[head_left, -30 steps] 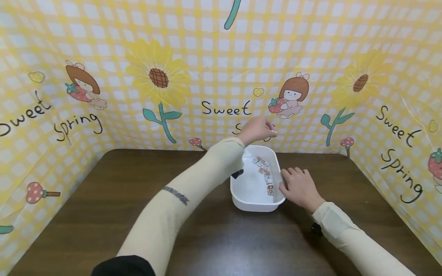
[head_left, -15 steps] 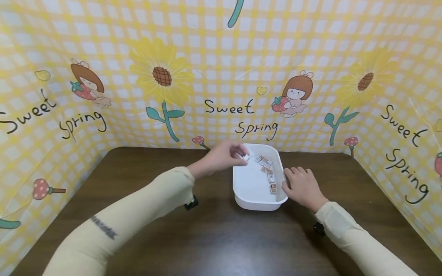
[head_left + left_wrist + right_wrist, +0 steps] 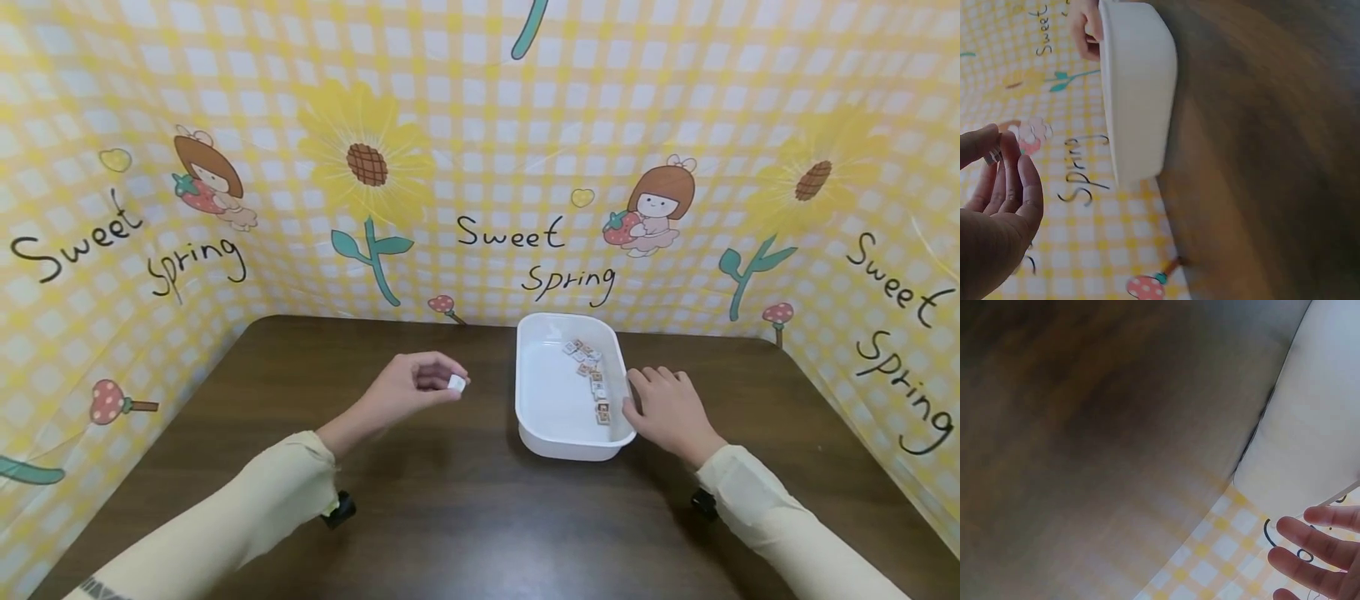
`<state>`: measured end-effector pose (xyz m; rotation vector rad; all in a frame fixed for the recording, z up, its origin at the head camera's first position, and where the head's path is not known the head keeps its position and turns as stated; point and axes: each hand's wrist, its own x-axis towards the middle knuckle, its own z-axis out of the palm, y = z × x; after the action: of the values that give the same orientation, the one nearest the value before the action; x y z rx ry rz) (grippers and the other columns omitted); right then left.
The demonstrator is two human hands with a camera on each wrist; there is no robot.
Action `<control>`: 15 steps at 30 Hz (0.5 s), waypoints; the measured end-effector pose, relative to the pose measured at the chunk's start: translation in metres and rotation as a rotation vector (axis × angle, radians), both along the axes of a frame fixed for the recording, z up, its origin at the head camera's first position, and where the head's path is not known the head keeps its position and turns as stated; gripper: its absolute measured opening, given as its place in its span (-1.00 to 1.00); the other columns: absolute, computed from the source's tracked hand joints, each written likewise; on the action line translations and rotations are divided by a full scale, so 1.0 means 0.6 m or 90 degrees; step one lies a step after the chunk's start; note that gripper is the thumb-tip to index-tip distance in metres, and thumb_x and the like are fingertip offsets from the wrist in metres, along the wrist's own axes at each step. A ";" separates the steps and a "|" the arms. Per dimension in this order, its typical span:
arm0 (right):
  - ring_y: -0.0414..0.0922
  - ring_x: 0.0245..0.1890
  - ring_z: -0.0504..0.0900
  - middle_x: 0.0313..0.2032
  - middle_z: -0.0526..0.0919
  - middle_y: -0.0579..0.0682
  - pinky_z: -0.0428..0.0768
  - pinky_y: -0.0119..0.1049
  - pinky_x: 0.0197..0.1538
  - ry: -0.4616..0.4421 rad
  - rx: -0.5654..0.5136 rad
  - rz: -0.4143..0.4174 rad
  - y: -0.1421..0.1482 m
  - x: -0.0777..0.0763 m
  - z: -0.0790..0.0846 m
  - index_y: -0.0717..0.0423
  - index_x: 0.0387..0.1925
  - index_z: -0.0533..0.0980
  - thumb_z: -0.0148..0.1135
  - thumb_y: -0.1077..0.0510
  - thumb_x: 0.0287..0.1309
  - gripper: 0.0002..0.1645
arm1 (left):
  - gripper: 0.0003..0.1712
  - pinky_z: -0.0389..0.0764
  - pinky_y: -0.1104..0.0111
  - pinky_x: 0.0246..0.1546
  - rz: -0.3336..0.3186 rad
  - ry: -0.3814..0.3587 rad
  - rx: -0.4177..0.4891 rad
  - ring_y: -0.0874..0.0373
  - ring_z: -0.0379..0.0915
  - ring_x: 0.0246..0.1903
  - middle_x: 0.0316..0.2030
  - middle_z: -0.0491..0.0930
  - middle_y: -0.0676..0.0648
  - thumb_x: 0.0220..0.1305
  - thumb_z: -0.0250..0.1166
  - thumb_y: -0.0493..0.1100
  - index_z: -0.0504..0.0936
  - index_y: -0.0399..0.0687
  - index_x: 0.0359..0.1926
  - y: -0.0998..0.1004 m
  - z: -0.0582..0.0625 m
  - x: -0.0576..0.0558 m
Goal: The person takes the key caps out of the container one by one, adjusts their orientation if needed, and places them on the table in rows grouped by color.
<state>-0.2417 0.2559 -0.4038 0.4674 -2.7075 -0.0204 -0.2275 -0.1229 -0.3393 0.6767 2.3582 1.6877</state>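
Observation:
Between thumb and fingertips my left hand (image 3: 401, 390) pinches a small white square tile (image 3: 457, 383), held above the table left of the white plastic bin (image 3: 573, 448). The left wrist view shows the tile (image 3: 992, 155) edge-on at the fingertips. Inside the bin, several small square tiles (image 3: 597, 384) in white and brown lie loosely along the right side. My right hand (image 3: 670, 414) rests at the bin's right rim. In the right wrist view its fingers (image 3: 1316, 544) are spread and fairly straight beside the bin wall.
The bin stands near the back edge of a dark brown wooden table (image 3: 450, 517). A yellow checked cloth (image 3: 480, 150) with printed flowers and figures hangs behind and along both sides.
Coming down from above the bin's far end, my left hand has swung left and nearer with the tile. My right hand stays at the rim; the whole view shifts slightly.

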 end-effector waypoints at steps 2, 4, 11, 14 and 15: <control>0.13 -0.20 0.57 -0.20 0.65 0.17 0.45 0.04 -0.19 -0.006 0.002 -0.004 0.001 0.000 0.000 0.21 -0.07 0.51 0.07 0.00 0.11 -0.56 | -0.70 0.61 0.40 -0.20 0.018 -0.009 -0.004 0.20 0.60 -0.25 -0.14 0.64 -0.25 0.14 0.33 -0.26 0.58 -0.27 -0.09 -0.012 -0.011 0.001; 0.13 -0.18 0.57 -0.19 0.65 0.18 0.45 0.05 -0.18 -0.011 0.002 -0.007 0.000 0.000 0.000 0.22 -0.06 0.52 0.06 -0.01 0.12 -0.54 | -0.69 0.61 0.35 -0.18 0.038 -0.021 -0.011 0.19 0.61 -0.24 -0.14 0.64 -0.26 0.14 0.34 -0.23 0.58 -0.27 -0.09 -0.024 -0.021 0.001; 0.15 -0.16 0.57 -0.16 0.65 0.21 0.46 0.07 -0.16 -0.018 -0.001 -0.012 -0.002 0.002 0.003 0.23 -0.05 0.52 0.08 0.01 0.11 -0.54 | -0.69 0.62 0.41 -0.18 0.121 -0.013 -0.084 0.03 0.63 -0.13 -0.11 0.61 -0.24 0.14 0.35 -0.20 0.58 -0.26 -0.11 -0.087 -0.076 -0.020; 0.15 -0.15 0.57 -0.16 0.65 0.21 0.46 0.07 -0.16 -0.022 -0.002 -0.012 -0.003 0.005 0.006 0.23 -0.05 0.52 0.08 0.01 0.11 -0.54 | -0.71 0.63 0.34 -0.15 0.158 -0.012 -0.131 -0.03 0.61 -0.09 -0.08 0.60 -0.25 0.14 0.34 -0.22 0.59 -0.24 -0.11 -0.119 -0.099 -0.035; 0.15 -0.16 0.57 -0.16 0.65 0.20 0.47 0.07 -0.16 -0.021 -0.001 -0.010 -0.003 0.005 0.006 0.23 -0.05 0.52 0.08 0.01 0.11 -0.55 | -0.71 0.63 0.31 -0.14 0.166 -0.012 -0.146 -0.05 0.61 -0.08 -0.08 0.60 -0.25 0.14 0.34 -0.24 0.59 -0.25 -0.11 -0.129 -0.106 -0.039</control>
<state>-0.2389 0.2539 -0.4002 0.4496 -2.7438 -0.0141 -0.2507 -0.2000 -0.4027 0.3244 2.6658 1.4684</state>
